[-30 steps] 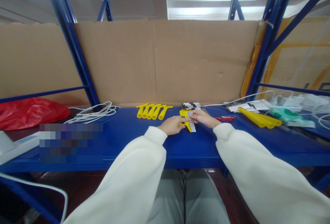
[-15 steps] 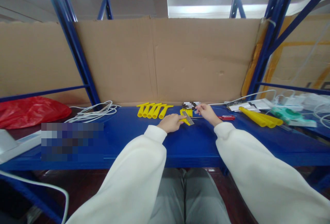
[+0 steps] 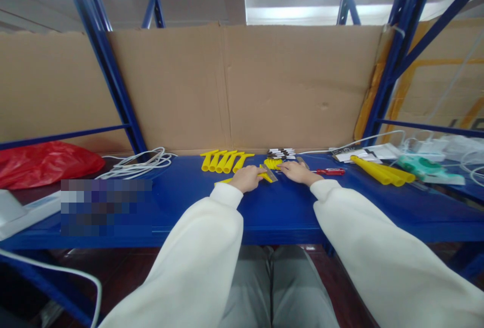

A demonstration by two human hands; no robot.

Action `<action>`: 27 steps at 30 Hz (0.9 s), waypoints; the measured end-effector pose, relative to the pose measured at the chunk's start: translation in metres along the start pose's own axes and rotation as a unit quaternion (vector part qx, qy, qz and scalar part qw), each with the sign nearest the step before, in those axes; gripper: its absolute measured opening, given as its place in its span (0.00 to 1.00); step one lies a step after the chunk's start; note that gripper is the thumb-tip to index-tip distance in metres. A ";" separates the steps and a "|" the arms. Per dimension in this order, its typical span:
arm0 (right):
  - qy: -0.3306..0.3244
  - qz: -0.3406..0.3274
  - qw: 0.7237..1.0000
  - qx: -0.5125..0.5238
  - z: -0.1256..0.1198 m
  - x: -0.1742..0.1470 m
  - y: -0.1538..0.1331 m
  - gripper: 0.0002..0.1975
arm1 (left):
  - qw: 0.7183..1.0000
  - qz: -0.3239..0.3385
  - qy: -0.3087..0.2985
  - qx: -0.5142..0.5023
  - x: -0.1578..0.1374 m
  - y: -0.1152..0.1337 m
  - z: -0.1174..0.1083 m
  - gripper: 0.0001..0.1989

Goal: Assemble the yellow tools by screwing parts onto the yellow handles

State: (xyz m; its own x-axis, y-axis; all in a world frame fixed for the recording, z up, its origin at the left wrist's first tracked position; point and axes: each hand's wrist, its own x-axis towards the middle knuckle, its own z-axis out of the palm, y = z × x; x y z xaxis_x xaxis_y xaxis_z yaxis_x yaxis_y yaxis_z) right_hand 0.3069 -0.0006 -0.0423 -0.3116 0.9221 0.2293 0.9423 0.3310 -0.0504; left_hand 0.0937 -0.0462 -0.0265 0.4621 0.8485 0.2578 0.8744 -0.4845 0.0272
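Note:
My left hand (image 3: pixel 246 179) is closed around a yellow scraper (image 3: pixel 269 177) with a flat metal blade, tilted low over the blue table; part of its yellow handle shows behind the hand. My right hand (image 3: pixel 297 172) lies low just right of the blade, fingers stretched toward a small pile of yellow pieces (image 3: pixel 272 163). Whether its fingertips touch them is hard to see. Behind the pile are several black-and-white strips (image 3: pixel 281 153). A screwdriver with a red handle (image 3: pixel 331 172) lies beside my right hand. Several yellow handles (image 3: pixel 226 162) with flared ends stand in a row left of the pile.
More yellow handles (image 3: pixel 384 173) lie at the right, near white cards (image 3: pixel 357 154) and a green-and-white item (image 3: pixel 425 168). At the left are a coiled white cable (image 3: pixel 139 163) and a red plastic bag (image 3: pixel 49 164). A cardboard sheet (image 3: pixel 295 86) closes off the back.
My right hand has moved down and slightly left, its fingers stretching toward the yellow pieces. My left hand and the scraper have shifted slightly left, and more of the handle shows.

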 end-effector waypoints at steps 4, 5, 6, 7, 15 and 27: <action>-0.061 0.011 0.998 0.011 -0.003 -0.003 -0.008 0.24 | 1.000 0.007 0.001 -0.007 0.002 -0.004 0.004 0.21; -0.062 0.009 0.998 0.008 -0.003 -0.004 -0.009 0.24 | 1.000 0.008 0.002 -0.010 0.002 -0.005 0.005 0.21; -0.061 0.007 0.998 0.003 -0.004 -0.005 -0.010 0.24 | 1.000 0.010 0.004 -0.014 0.003 -0.006 0.006 0.20; -0.059 0.005 0.998 -0.003 -0.004 -0.005 -0.011 0.24 | 1.000 0.012 0.006 -0.016 0.003 -0.007 0.007 0.20; -0.040 0.000 0.996 -0.074 -0.010 -0.010 -0.021 0.22 | 0.999 0.018 0.001 -0.029 0.005 -0.008 0.008 0.20; -0.041 -0.025 0.997 -0.066 -0.008 -0.010 -0.022 0.22 | 0.999 0.033 0.001 -0.019 0.006 -0.010 0.010 0.20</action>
State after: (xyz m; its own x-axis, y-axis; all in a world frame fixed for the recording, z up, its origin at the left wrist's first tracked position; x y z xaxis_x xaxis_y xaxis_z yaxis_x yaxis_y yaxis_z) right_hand 0.2902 -0.0187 -0.0359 -0.3623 0.9202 0.1480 0.9316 0.3525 0.0888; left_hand 0.0895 -0.0337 -0.0347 0.5191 0.8137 0.2618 0.8351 -0.5480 0.0473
